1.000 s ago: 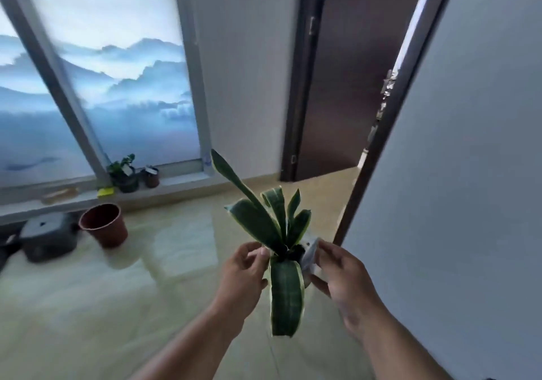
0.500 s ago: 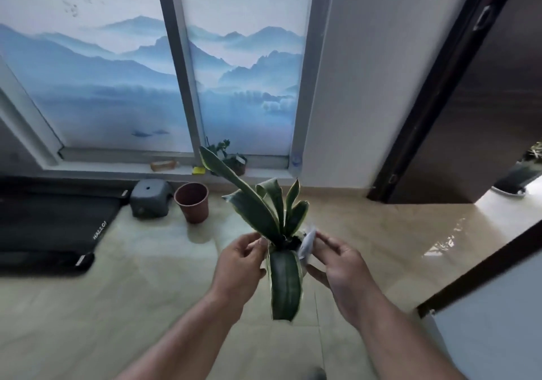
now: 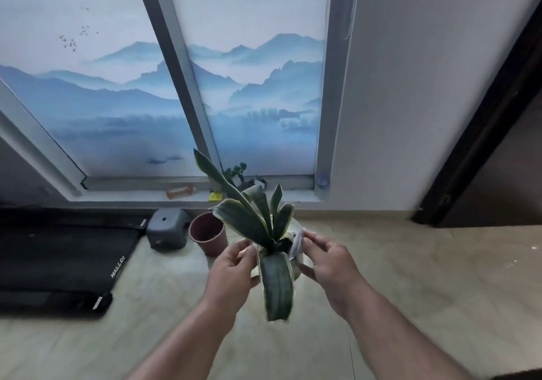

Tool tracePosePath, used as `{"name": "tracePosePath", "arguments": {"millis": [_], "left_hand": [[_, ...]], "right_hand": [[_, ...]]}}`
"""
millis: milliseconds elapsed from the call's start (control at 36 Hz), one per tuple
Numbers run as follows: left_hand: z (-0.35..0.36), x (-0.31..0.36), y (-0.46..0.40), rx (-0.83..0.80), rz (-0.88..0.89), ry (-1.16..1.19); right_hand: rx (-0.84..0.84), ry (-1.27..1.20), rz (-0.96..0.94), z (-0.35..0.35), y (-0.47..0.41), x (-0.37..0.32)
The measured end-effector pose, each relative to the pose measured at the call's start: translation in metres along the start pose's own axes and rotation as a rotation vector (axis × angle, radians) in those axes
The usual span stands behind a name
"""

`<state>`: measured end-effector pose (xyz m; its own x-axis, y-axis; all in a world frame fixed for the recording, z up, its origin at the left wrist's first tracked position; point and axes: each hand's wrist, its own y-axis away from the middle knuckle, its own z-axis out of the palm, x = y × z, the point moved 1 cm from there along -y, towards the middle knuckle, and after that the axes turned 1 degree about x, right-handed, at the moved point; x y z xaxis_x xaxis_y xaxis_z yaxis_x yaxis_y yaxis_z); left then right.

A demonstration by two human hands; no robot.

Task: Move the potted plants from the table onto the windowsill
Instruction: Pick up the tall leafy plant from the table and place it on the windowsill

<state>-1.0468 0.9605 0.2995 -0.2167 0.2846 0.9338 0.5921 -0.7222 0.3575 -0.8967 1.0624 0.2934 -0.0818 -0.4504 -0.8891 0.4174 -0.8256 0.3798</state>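
At frame centre, left hand (image 3: 231, 271) and right hand (image 3: 328, 259) clasp the potted plant (image 3: 274, 250) from either side; its pot seems white; windowsill (image 3: 123, 195) behind.

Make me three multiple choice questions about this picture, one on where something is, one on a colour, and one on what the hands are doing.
1. Where is the empty terracotta pot?
A. on the windowsill
B. on the floor below the windowsill
C. in the person's hands

2. What colour is the small tag on the windowsill?
A. yellow
B. red
C. purple

3. How is the snake plant carried?
A. in the left hand only
B. between both hands
C. it rests on the floor

Answers:
1 B: the pot stands on the tiles beside the grey stool.
2 A: the yellow tag lies on the sill.
3 B: the left hand and right hand grip its white pot from either side.
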Motion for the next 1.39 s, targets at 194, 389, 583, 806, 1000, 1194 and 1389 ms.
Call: {"name": "tracePosePath", "arguments": {"millis": [194, 389, 583, 806, 1000, 1194, 1389], "left_hand": [[-0.001, 0.014, -0.108, -0.016, -0.044, 0.028], [-0.017, 0.028, -0.232, -0.06, -0.084, 0.042], [-0.028, 0.061, -0.337, -0.104, -0.113, 0.038], [-0.014, 0.083, -0.437, -0.163, -0.143, 0.004], [0.019, 0.092, -0.539, -0.184, -0.2, -0.085], [0.061, 0.098, -0.642, -0.148, -0.315, -0.136], [0.106, 0.066, -0.755, -0.172, -0.417, -0.11]], "right_hand": [[0.018, 0.045, 0.027, 0.028, -0.1, -0.016], [0.068, 0.069, 0.043, 0.073, -0.203, -0.028], [0.107, 0.088, 0.043, 0.113, -0.3, -0.046], [0.142, 0.098, 0.052, 0.125, -0.395, -0.069], [0.102, 0.091, 0.109, 0.113, -0.502, -0.081], [0.115, 0.073, 0.212, 0.096, -0.616, -0.09], [0.143, 0.115, 0.292, 0.065, -0.743, -0.069]]}}
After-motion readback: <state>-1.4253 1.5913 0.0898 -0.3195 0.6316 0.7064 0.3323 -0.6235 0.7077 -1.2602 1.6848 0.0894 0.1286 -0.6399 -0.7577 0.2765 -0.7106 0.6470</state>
